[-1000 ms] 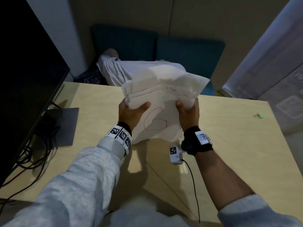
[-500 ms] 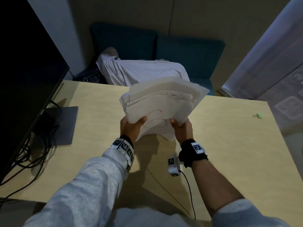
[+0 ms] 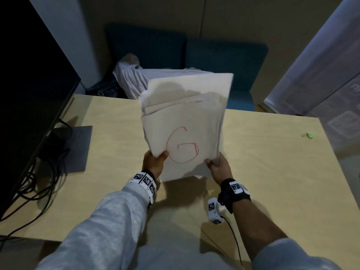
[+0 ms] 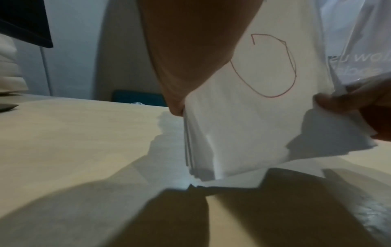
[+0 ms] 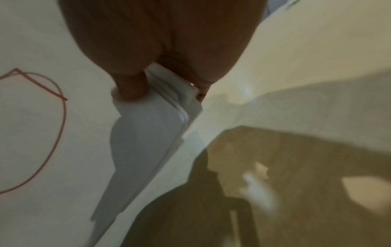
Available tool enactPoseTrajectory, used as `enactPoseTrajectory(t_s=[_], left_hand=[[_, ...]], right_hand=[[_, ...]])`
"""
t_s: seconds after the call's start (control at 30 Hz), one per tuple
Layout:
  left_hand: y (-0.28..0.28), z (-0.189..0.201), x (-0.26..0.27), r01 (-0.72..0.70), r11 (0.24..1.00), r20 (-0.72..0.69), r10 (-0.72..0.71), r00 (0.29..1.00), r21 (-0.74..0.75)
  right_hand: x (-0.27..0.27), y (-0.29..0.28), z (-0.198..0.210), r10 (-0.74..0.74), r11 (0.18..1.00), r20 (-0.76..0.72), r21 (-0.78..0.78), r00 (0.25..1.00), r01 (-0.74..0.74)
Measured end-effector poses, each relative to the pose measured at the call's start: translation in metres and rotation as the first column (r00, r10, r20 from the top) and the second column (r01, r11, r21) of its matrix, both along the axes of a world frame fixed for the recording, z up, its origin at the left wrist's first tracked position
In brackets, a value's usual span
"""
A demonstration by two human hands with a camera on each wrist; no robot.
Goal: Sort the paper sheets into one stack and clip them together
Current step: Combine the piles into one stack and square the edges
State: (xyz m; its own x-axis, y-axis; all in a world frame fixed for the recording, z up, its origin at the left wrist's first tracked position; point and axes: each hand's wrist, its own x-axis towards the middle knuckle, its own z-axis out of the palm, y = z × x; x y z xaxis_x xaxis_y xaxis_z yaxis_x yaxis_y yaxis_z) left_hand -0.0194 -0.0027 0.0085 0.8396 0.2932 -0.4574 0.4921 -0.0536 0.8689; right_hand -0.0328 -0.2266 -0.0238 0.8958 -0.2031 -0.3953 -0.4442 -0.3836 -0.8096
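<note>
The left hand (image 3: pixel 154 163) pinches the lower left corner of the white paper sheet stack marked with a red letter G (image 3: pixel 185 129). The right hand (image 3: pixel 221 167) pinches the lower right corner. The stack stands between the hands, long axis upright, above the pale wooden desk (image 3: pixel 272 172). The small green clip (image 3: pixel 309 135) lies well right of the right hand, the nearer one. Half a second ago the stack leaned flatter, more fanned.

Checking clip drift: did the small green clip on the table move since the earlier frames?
No. The green clip sits at the same spot near the table's far right edge in the head view.
</note>
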Motion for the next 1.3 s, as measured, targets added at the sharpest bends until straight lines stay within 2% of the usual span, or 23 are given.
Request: enactPoseTrajectory(t_s=[0.1,0.17,0.3,0.4,0.5,0.63,0.77,0.83,0.87,0.9,0.97,1.0,1.03,1.13,1.2,1.3], left_hand=[[0.001,-0.006,-0.004,-0.054,0.996,-0.058,0.05,0.997,-0.066],[0.003,-0.01,-0.004,-0.046,0.998,-0.076,0.042,0.996,-0.051],[0.007,-0.024,-0.001,-0.01,1.0,-0.077,0.009,0.997,-0.007],[0.008,-0.039,-0.009,0.14,0.99,-0.217,-0.132,0.967,0.021],[0.007,-0.054,-0.025,0.343,0.936,-0.37,-0.294,0.881,0.073],[0.002,-0.061,-0.037,0.35,0.93,-0.41,-0.278,0.869,0.113],[0.007,-0.062,-0.043,0.413,0.897,-0.432,-0.314,0.846,0.157],[0.011,-0.058,-0.045,0.511,0.812,-0.497,-0.332,0.801,0.281],[0.012,-0.057,-0.045,0.553,0.732,-0.526,-0.311,0.792,0.399],[0.011,-0.052,-0.043,0.55,0.645,-0.513,-0.273,0.814,0.53],[0.006,-0.041,-0.035,0.459,0.525,-0.374,-0.266,0.889,0.717],[0.001,-0.037,-0.028,0.444,0.518,-0.319,-0.316,0.894,0.731],[-0.005,-0.033,-0.021,0.484,0.512,-0.308,-0.392,0.867,0.71],[-0.041,-0.029,-0.006,0.638,0.393,-0.315,-0.626,0.714,0.662],[-0.076,-0.03,-0.005,0.664,0.381,-0.254,-0.712,0.655,0.644],[-0.133,-0.033,-0.009,0.704,0.374,-0.168,-0.803,0.572,0.604]], right_hand=[[-0.01,0.0,-0.004,-0.038,0.999,-0.004,0.004,0.999,0.038],[-0.012,0.002,-0.005,-0.028,0.999,0.02,-0.037,0.999,0.028],[-0.016,0.003,-0.003,-0.061,0.998,0.06,0.006,0.996,0.06],[-0.021,0.001,-0.009,-0.037,0.999,-0.039,-0.032,0.999,0.036],[-0.027,0.0,-0.021,0.075,0.991,-0.212,-0.093,0.974,-0.097],[-0.029,0.006,-0.024,0.09,0.99,-0.247,-0.079,0.965,-0.113],[-0.037,0.007,-0.028,0.069,0.978,-0.311,-0.168,0.948,-0.126],[-0.041,0.01,-0.03,0.098,0.903,-0.343,-0.364,0.934,-0.229],[-0.042,0.01,-0.03,0.111,0.839,-0.336,-0.473,0.935,-0.269],[-0.041,0.009,-0.031,0.122,0.782,-0.31,-0.554,0.943,-0.284],[-0.037,0.001,-0.029,0.131,0.748,-0.254,-0.609,0.958,-0.264],[-0.034,-0.006,-0.028,0.158,0.735,-0.25,-0.616,0.955,-0.282],[-0.031,-0.014,-0.028,0.207,0.707,-0.266,-0.624,0.941,-0.332],[-0.03,-0.042,-0.028,0.31,0.635,-0.293,-0.644,0.904,-0.426],[-0.038,-0.064,-0.03,0.325,0.596,-0.316,-0.664,0.891,-0.453],[-0.051,-0.101,-0.034,0.257,0.622,-0.318,-0.668,0.912,-0.409]])
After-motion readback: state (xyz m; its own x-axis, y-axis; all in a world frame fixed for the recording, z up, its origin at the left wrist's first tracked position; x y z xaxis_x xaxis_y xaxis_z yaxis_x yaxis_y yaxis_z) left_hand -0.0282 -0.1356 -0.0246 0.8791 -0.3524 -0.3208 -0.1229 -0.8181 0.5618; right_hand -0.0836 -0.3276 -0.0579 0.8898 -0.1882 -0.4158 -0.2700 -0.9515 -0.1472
